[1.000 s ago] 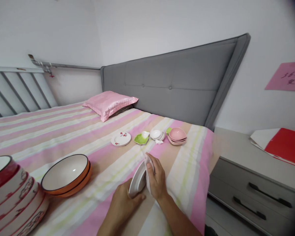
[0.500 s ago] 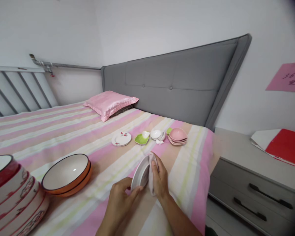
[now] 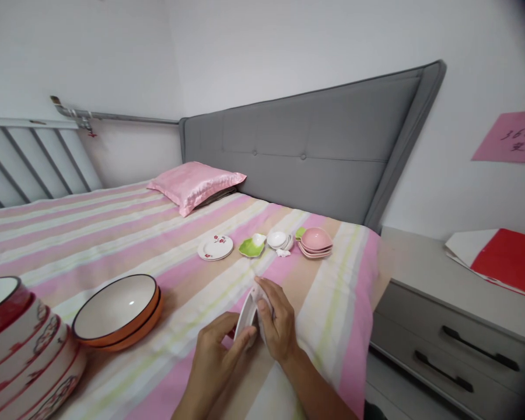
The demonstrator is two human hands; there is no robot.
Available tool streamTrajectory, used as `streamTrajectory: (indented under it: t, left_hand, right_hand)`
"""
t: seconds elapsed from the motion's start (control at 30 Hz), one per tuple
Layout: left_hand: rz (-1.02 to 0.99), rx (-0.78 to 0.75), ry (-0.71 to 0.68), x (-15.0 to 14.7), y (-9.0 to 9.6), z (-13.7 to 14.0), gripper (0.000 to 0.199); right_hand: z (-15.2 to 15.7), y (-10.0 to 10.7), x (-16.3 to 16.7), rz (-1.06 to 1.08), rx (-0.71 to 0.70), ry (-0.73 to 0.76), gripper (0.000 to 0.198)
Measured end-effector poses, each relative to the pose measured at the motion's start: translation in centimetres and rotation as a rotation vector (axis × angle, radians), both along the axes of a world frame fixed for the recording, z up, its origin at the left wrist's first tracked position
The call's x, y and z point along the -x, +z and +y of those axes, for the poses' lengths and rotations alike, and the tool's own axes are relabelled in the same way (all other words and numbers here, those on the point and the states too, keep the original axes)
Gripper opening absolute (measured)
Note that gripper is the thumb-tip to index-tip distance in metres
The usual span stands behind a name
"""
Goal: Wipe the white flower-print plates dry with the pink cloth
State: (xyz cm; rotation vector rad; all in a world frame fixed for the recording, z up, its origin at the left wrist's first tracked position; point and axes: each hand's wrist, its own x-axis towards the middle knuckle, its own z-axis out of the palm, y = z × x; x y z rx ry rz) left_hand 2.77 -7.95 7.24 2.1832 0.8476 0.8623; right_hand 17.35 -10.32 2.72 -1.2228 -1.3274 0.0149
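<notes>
Wiping step: small white plate point(image 3: 246, 318) held on edge above the striped bed sheet point(image 3: 114, 233), low and centre in the head view, with a white cloth point(image 3: 259, 295) pressed to its right-hand face; judged mid-wipe, not finished.
Far left: stack of red-patterned bowls point(image 3: 21, 350) at the frame edge, resting on the sheet.
Left of centre: two nested orange bowls point(image 3: 118, 309), well apart from both hands.
Left hand point(image 3: 214, 364): palm toward the body, fingers curled, fingertips pinching the plate's lower rim; narrow grip, holding the plate upright.
Plate position: between the two hands, tilted, rim toward the camera, clear of the sheet as far as can be told.
Right hand point(image 3: 277, 326): fingers together and laid flat over the cloth, thumb on the near side; closed over cloth and plate, wrist bent inward.
Next move, as a judgement: calls for a firm pinch at the rim and a turn of the plate between the fingers to bring an unwiped part under the cloth.
Beyond the hands: flowered saucer point(image 3: 216, 247), green leaf dish point(image 3: 251, 247), small white bowls point(image 3: 279, 239), stacked pink dishes point(image 3: 315, 241), set in a row near the headboard.
Right: grey nightstand point(image 3: 441, 326) beside the bed, red folder point(image 3: 507, 262) on top.
</notes>
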Motion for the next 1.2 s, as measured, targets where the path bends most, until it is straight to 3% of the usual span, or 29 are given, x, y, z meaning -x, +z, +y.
streamTrajectory:
  t: [0.2, 0.53, 0.93, 1.2]
  left_hand:
    - [-0.003, 0.014, 0.007, 0.1, -0.2, 0.2, 0.025]
    - [0.028, -0.006, -0.015, -0.2, -0.1, -0.2, 0.026]
    - [0.026, -0.001, -0.015, 0.0, -0.3, 0.1, 0.025]
    - [0.041, 0.014, -0.024, -0.2, -0.3, 0.0, 0.027]
  right_hand:
    - [-0.6, 0.0, 0.4, -0.114, -0.012, 0.022, 0.043]
    - [1.0, -0.8, -0.3, 0.181, 0.071, -0.089, 0.036]
    - [-0.6, -0.2, 0.3, -0.140, -0.033, 0.019, 0.044]
    - [0.2, -0.4, 0.1, 0.078, 0.007, 0.022, 0.039]
